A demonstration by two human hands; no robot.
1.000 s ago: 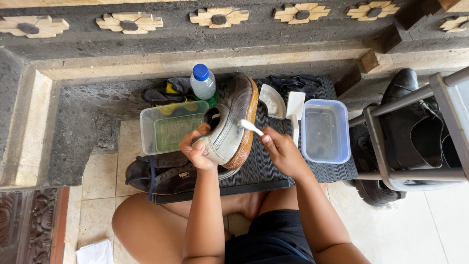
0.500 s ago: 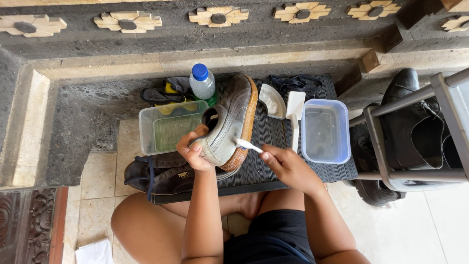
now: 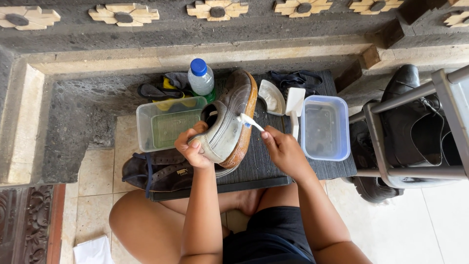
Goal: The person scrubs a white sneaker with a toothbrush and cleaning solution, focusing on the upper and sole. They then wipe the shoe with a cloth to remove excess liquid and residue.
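Since the earlier frame, the right hand (image 3: 284,150) has slid the toothbrush (image 3: 251,121) a little higher along the shoe (image 3: 229,122), while the left hand (image 3: 191,149) keeps its grip at the heel.

Left fingers are closed around the shoe's heel, tipping it on edge with the brown sole toward 3 o'clock, which appears to turn the grey upper toward the brush. Right fingers are pinched shut on the brush handle, bristles touching the upper near the sole edge. The shoe hangs over a dark mat (image 3: 273,161) at the middle of the view.

Counted: two clear tubs, one (image 3: 166,124) at 9 o'clock of the shoe, one blue-rimmed (image 3: 325,128) at 3 o'clock; one bottle (image 3: 201,78) at 11 o'clock; one white dish (image 3: 271,97) and one white scoop (image 3: 294,105) at 1 o'clock; a second dark shoe (image 3: 161,171) lying at 7 o'clock.
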